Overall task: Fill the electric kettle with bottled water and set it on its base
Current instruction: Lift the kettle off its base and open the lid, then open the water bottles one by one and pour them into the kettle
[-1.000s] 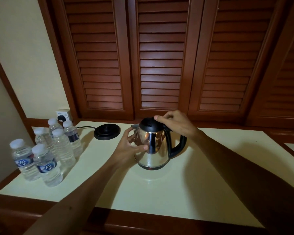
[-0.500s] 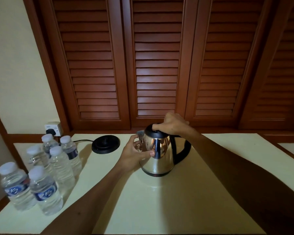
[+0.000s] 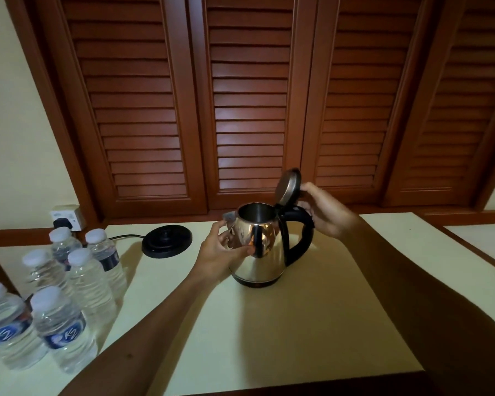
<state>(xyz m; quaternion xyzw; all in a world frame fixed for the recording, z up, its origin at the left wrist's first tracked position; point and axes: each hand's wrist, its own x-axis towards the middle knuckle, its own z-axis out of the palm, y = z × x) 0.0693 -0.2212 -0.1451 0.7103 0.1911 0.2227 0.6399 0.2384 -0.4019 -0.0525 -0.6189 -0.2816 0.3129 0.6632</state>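
Steadying the stainless-steel electric kettle [image 3: 257, 247] in the head view, the left hand [image 3: 222, 252] is cupping the body just under the spout, thumb and fingers curled against the metal, probably so the kettle is not tipping or sliding while the top is worked. The right hand [image 3: 325, 212] is reaching in above the black handle [image 3: 299, 238], its fingertips pinching the edge of the hinged lid [image 3: 289, 186], which is standing almost upright and leaving the mouth open; that looks like the reason for the grip, since the opening has to be clear before any water is going in. The inside is looking dark and, as far as can be told, dry. The kettle is sitting on the pale tabletop [image 3: 297, 324], well apart from its round black base [image 3: 167, 241], which is lying further left with its cord running to a wall socket [image 3: 67, 217]. Six capped water bottles [image 3: 89, 284] are standing grouped at the left edge, near the left arm, so one is within easy reach for pouring. Filling is not yet under way.
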